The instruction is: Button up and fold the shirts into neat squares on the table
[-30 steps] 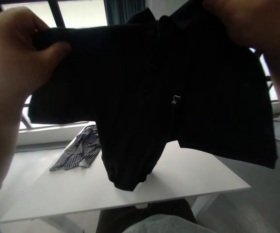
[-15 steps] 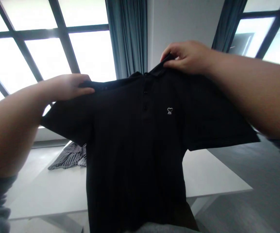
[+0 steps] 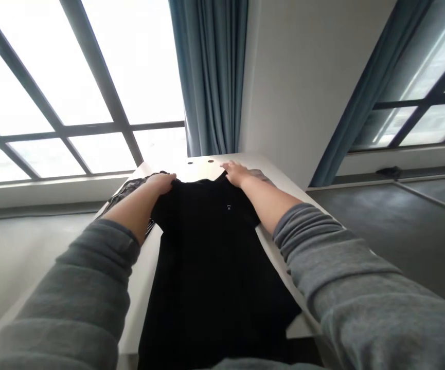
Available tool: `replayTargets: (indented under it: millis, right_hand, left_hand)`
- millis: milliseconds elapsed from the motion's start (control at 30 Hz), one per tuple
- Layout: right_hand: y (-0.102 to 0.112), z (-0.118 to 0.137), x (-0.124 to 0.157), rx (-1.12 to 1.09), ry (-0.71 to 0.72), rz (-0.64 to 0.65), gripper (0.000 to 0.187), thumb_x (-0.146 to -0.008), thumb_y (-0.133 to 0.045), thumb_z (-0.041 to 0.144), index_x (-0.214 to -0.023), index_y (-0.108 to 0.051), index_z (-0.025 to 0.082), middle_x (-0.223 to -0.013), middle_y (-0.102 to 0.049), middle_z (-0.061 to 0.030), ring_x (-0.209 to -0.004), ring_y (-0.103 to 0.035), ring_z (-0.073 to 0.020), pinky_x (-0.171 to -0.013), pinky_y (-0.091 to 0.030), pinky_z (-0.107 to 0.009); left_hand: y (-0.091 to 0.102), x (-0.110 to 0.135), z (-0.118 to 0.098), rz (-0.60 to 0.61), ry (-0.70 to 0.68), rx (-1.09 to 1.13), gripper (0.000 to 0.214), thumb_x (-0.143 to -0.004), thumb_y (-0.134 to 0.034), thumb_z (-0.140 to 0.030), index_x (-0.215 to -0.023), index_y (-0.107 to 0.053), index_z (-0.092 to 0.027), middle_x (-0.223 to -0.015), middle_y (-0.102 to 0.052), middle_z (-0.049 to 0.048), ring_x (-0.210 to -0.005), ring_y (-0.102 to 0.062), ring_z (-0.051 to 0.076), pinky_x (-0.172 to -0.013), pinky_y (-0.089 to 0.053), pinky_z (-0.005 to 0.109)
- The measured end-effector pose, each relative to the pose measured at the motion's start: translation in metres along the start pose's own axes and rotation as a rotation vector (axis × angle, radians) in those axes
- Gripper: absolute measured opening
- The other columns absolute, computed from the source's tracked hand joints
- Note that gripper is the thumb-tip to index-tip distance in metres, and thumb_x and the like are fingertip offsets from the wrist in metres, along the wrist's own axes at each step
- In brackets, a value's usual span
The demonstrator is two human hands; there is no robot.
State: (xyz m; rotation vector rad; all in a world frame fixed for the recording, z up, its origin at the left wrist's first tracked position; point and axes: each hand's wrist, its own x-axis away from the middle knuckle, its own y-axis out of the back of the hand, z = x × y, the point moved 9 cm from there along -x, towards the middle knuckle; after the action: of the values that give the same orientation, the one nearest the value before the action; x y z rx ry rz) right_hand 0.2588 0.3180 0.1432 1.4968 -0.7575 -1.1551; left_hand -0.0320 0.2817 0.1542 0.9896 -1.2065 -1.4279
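Observation:
A black short-sleeved polo shirt (image 3: 210,267) with a small white emblem on its chest stretches away from me over the white table (image 3: 141,288). My left hand (image 3: 162,183) is closed on the shirt's left shoulder, beside the collar. At the other shoulder, my right hand (image 3: 236,172) pinches the cloth near the collar. Both arms reach far forward. The shirt's lower end hangs toward my body, and its hem is out of sight.
Striped dark cloth (image 3: 125,191) lies on the table left of the shirt. Some greyish cloth (image 3: 261,176) shows behind my right hand. Two dark round holes mark the table's far end. Beyond stand a blue curtain (image 3: 214,77), windows and a pale wall (image 3: 307,77).
Both hands have moved forward and down with the black polo shirt, from holding it up in front of me to stretching it out over the table. My view has shifted too.

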Motion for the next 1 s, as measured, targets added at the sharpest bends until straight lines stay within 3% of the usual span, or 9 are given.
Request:
replayTargets:
  millis: [67, 167, 333, 467, 567, 700, 800, 867, 1000]
  right_hand:
    - [-0.058, 0.007, 0.014, 0.003, 0.007, 0.101, 0.06, -0.097, -0.06, 0.034, -0.156, -0.048, 0.027, -0.169, -0.035, -0.0143, -0.145, -0.044, -0.038, -0.114, -0.042, -0.053]
    - [-0.128, 0.018, 0.039, -0.019, 0.047, 0.209, 0.052, -0.099, -0.058, 0.043, -0.148, -0.058, 0.027, -0.165, -0.041, -0.0146, -0.148, -0.04, -0.0369, -0.12, -0.036, -0.055]
    - [-0.188, 0.006, 0.063, -0.08, 0.01, 0.326, 0.065, -0.105, -0.039, 0.059, -0.161, -0.043, 0.028, -0.171, -0.033, -0.0148, -0.156, -0.031, -0.0376, -0.123, -0.027, -0.064]
    - [-0.2, -0.007, 0.072, -0.161, 0.077, 0.38, 0.067, -0.106, -0.037, 0.059, -0.167, -0.033, 0.03, -0.176, -0.018, -0.0092, -0.163, -0.016, -0.0335, -0.129, -0.014, -0.06]
    - [-0.2, -0.016, 0.083, -0.189, 0.126, 0.403, 0.066, -0.105, -0.041, 0.057, -0.166, -0.033, 0.032, -0.176, -0.017, -0.007, -0.163, -0.013, -0.0316, -0.13, -0.011, -0.058]
    - [-0.183, -0.02, 0.083, -0.239, 0.159, 0.359, 0.058, -0.104, -0.049, 0.054, -0.157, -0.051, 0.032, -0.17, -0.036, -0.0064, -0.157, -0.032, -0.0323, -0.128, -0.023, -0.055]
    - [-0.158, -0.023, 0.05, -0.309, 0.096, 0.188, 0.045, -0.108, -0.04, 0.044, -0.136, -0.07, 0.026, -0.146, -0.064, -0.0095, -0.136, -0.057, -0.0265, -0.119, -0.04, -0.041]
    - [-0.147, -0.027, 0.019, -0.335, 0.009, 0.066, 0.042, -0.108, -0.04, 0.034, -0.132, -0.071, 0.02, -0.135, -0.069, -0.0124, -0.126, -0.062, -0.0251, -0.113, -0.045, -0.035]
    - [-0.166, -0.022, -0.036, -0.29, -0.045, 0.16, 0.047, -0.1, -0.058, 0.029, -0.146, -0.063, 0.025, -0.141, -0.065, -0.0116, -0.127, -0.062, -0.0268, -0.113, -0.044, -0.036]
  left_hand:
    - [-0.039, -0.008, -0.002, 0.006, 0.04, 0.015, 0.054, -0.091, -0.059, -0.027, -0.145, -0.056, -0.023, -0.141, -0.063, 0.0212, -0.124, -0.064, 0.037, -0.1, -0.051, 0.049]
    - [-0.093, -0.017, -0.022, 0.014, -0.009, 0.031, 0.054, -0.092, -0.06, -0.031, -0.146, -0.057, -0.027, -0.155, -0.054, 0.017, -0.139, -0.053, 0.036, -0.111, -0.045, 0.05]
    - [-0.148, -0.026, -0.057, 0.022, -0.081, 0.118, 0.048, -0.103, -0.043, -0.048, -0.145, -0.059, -0.029, -0.158, -0.052, 0.0118, -0.146, -0.047, 0.031, -0.116, -0.04, 0.047]
    - [-0.16, -0.039, -0.059, 0.03, -0.031, 0.161, 0.049, -0.106, -0.034, -0.05, -0.132, -0.066, -0.024, -0.138, -0.067, 0.0153, -0.128, -0.063, 0.032, -0.105, -0.048, 0.045]
    - [-0.155, -0.051, -0.05, 0.012, 0.037, 0.179, 0.052, -0.107, -0.031, -0.05, -0.137, -0.06, -0.019, -0.119, -0.074, 0.0192, -0.113, -0.07, 0.034, -0.096, -0.052, 0.045]
    - [-0.14, -0.063, -0.049, -0.113, 0.031, 0.177, 0.05, -0.104, -0.043, -0.044, -0.151, -0.051, -0.027, -0.135, -0.066, 0.0166, -0.126, -0.062, 0.034, -0.105, -0.047, 0.046]
    - [-0.133, -0.075, -0.066, -0.203, -0.128, 0.204, 0.041, -0.103, -0.046, -0.045, -0.135, -0.067, -0.032, -0.146, -0.058, 0.009, -0.137, -0.052, 0.031, -0.117, -0.039, 0.043]
    - [-0.143, -0.089, -0.07, -0.127, -0.126, 0.248, 0.041, -0.104, -0.043, -0.047, -0.124, -0.074, -0.03, -0.146, -0.058, 0.0078, -0.133, -0.055, 0.029, -0.117, -0.041, 0.042]
    - [-0.166, -0.119, -0.064, 0.063, -0.008, 0.274, 0.045, -0.093, -0.062, -0.048, -0.134, -0.068, -0.031, -0.134, -0.066, 0.0115, -0.11, -0.069, 0.03, -0.098, -0.053, 0.041]
